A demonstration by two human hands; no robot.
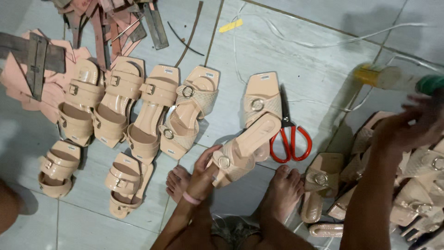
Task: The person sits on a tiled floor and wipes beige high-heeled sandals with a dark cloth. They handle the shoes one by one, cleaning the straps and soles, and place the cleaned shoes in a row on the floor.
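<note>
One beige sandal (240, 150) in left hand (203, 173); right hand (411, 127) blurred, perhaps empty.

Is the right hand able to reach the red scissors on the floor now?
Probably yes. The right hand is raised over the sandal pile, and the tiled floor between it and the red scissors holds nothing.

Under the left hand's fingers (203, 173), the beige sandal (243, 148) shows a woven, matt strap with a shiny metal ring. Just beyond them, scissors (290, 139) with glossy red plastic handles lie on smooth floor tiles (314, 55).
</note>
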